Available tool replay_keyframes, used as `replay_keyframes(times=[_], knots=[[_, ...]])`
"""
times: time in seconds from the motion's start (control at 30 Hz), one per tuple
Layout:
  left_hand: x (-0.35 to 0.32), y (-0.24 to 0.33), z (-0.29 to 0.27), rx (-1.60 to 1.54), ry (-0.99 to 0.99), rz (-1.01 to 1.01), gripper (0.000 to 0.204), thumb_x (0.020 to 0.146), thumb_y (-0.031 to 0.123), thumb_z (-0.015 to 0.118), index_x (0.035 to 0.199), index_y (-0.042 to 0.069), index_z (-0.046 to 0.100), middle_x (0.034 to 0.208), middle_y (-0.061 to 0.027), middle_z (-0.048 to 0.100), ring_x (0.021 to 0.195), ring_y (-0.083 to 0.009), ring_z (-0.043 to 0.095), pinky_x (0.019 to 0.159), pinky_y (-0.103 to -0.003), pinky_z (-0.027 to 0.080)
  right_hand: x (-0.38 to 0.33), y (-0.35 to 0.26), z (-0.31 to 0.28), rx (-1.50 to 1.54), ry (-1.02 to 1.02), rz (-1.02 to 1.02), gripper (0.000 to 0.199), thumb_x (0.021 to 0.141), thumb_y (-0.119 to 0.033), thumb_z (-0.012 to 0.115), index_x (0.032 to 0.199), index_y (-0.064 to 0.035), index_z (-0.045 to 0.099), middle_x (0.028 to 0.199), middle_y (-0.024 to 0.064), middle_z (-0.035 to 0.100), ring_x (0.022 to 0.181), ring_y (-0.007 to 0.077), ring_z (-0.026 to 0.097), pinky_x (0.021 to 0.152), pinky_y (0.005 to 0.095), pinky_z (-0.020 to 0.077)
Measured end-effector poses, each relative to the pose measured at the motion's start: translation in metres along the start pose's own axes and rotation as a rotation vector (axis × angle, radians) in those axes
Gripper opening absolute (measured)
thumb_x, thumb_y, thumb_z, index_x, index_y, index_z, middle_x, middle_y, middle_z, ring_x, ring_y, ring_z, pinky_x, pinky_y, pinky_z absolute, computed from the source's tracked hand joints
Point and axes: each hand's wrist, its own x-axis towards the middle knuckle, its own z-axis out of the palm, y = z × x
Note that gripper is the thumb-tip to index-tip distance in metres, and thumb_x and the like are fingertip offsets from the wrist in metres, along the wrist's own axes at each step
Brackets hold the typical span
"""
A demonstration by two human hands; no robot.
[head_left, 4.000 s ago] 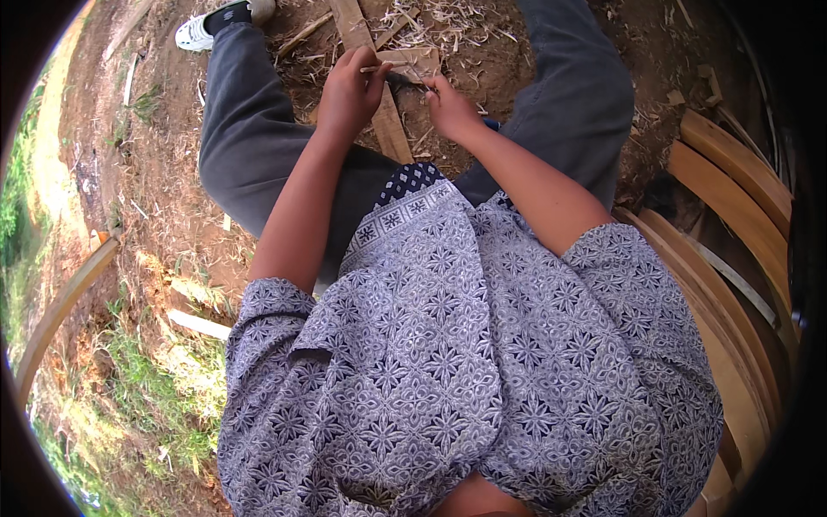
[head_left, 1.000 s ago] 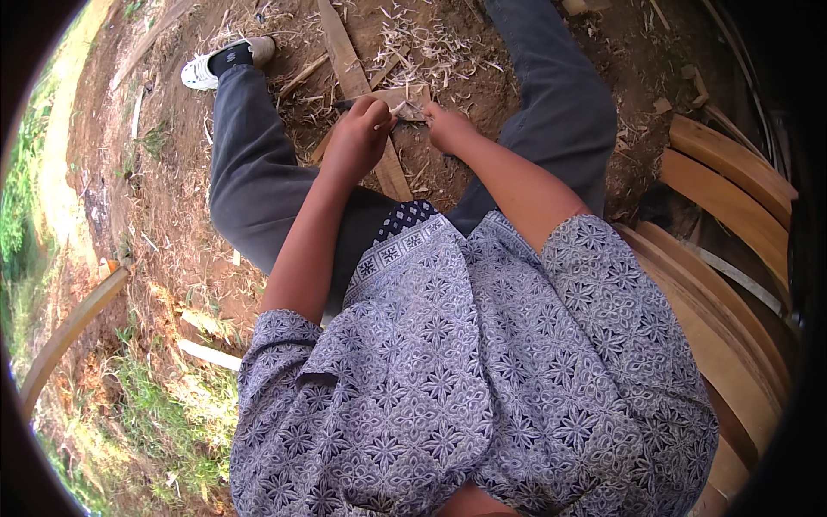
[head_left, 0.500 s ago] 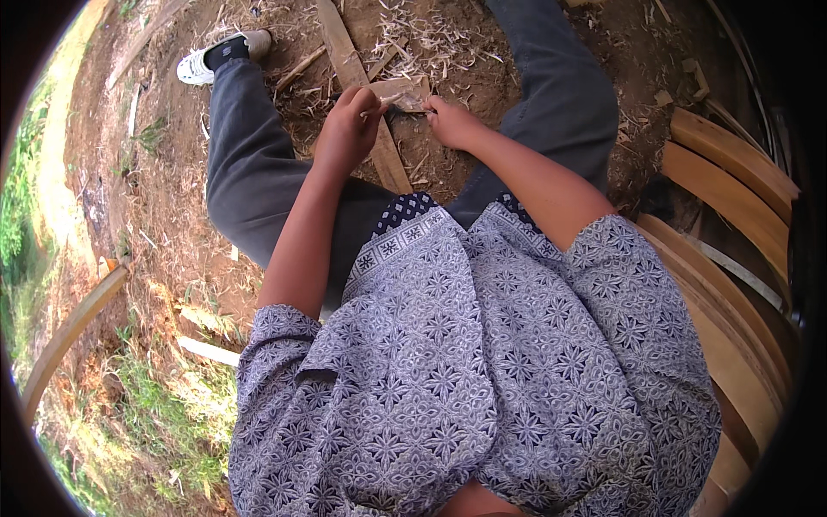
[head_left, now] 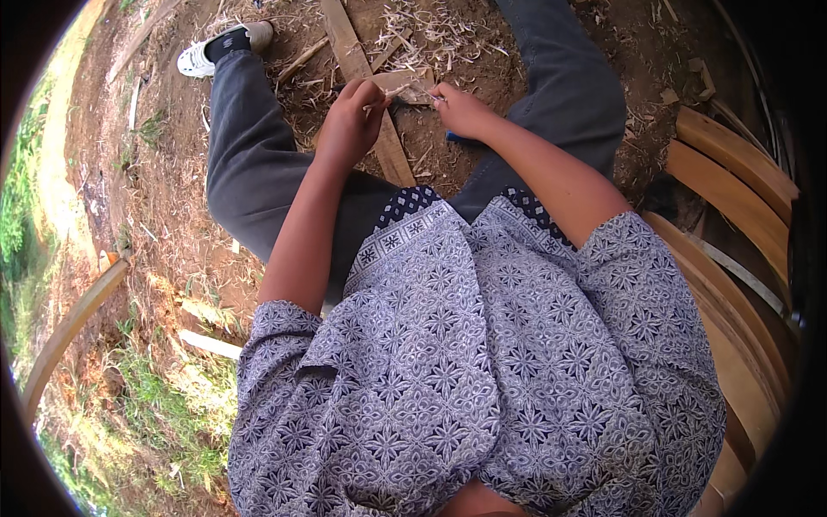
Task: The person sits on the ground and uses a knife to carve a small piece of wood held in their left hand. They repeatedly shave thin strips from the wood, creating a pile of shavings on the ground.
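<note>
Small dark tool (head_left: 398, 104) between the hands, mostly hidden, too small to identify

The strip (head_left: 398, 82) pinched in the left hand (head_left: 351, 121) looked like pale, dry wood, matt and splintery. The blade (head_left: 405, 102) by the right hand (head_left: 461, 110) was dark, possibly metal; too small to tell. The plank (head_left: 366, 86) was rough, unfinished timber. Shavings (head_left: 431, 34) looked fibrous and straw-like. The ground (head_left: 172, 233) was crumbly dirt. The bench slats (head_left: 732, 155) were smooth wood with a slight sheen.
</note>
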Motion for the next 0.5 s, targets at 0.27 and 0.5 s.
replay_keyframes(times=[0.27,0.5], knots=[[0.002,0.009,0.003,-0.039,0.013,0.066,0.017,0.091,0.003,0.071,0.089,0.002,0.054,0.093,-0.0164,0.059,0.085,-0.0412,0.061,0.073,-0.045,0.05,0.013,0.011,0.025,-0.099,-0.037,0.071,0.032,0.103,-0.025,0.051,0.134,-0.0186,0.056,0.119,0.0196,0.069,0.11,0.0391,0.066,0.093,0.0488,0.0514],[0.0,0.007,-0.001,-0.006,-0.042,0.014,0.01,0.092,0.002,0.069,0.095,0.0,0.06,0.098,-0.0167,0.066,0.089,-0.0382,0.067,0.077,-0.042,0.054,0.026,0.014,0.013,-0.042,-0.006,0.074,0.033,0.102,-0.026,0.053,0.134,-0.0183,0.057,0.12,0.0188,0.069,0.11,0.0387,0.067,0.093,0.0481,0.0514]])
